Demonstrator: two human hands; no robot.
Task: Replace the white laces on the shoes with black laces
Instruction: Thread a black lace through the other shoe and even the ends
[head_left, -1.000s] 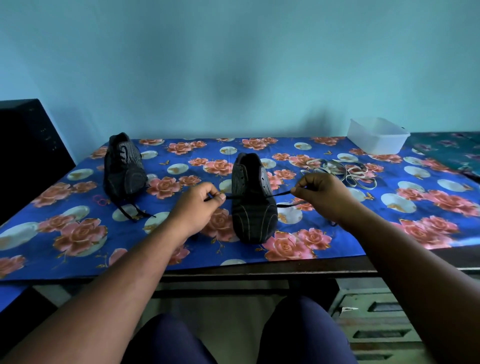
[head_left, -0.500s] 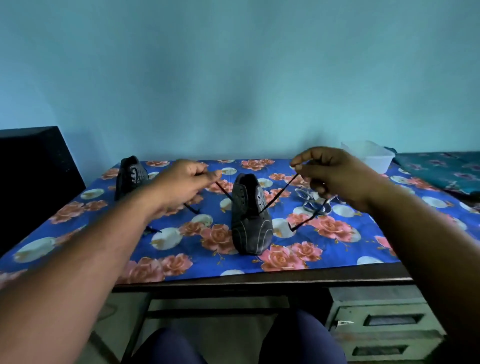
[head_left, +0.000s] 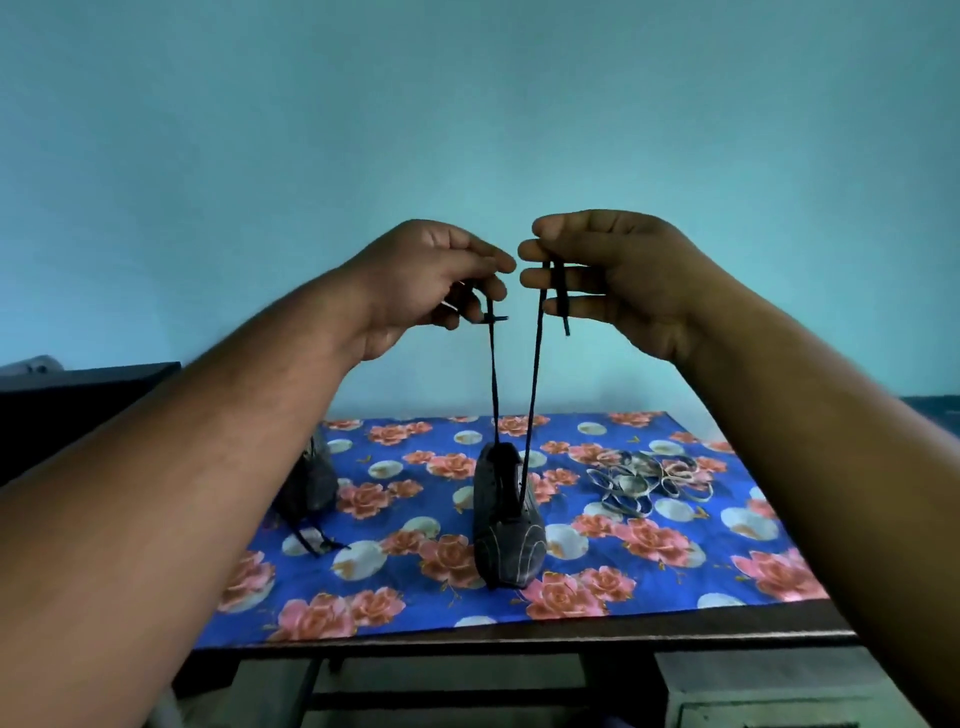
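Observation:
A black shoe (head_left: 506, 525) stands on the floral tablecloth (head_left: 675, 561), toe toward me. A black lace (head_left: 493, 384) runs up from its eyelets in two taut strands. My left hand (head_left: 426, 283) pinches the left strand's end high above the shoe. My right hand (head_left: 608, 275) pinches the right strand's end close beside it, with the tip hanging over my fingers. A second black shoe (head_left: 311, 478) sits at the left, partly hidden by my left forearm, its black lace trailing on the cloth. A heap of white laces (head_left: 649, 478) lies right of the middle shoe.
A dark cabinet (head_left: 78, 395) stands at the left of the table. The table's dark front edge (head_left: 519, 642) runs below the cloth. A grey drawer unit (head_left: 727, 691) sits under the table at the right. A blue wall rises behind.
Both hands rose from table height to well above the shoe and came together, drawing the two lace ends up until the strands hang nearly vertical. My view tilted upward.

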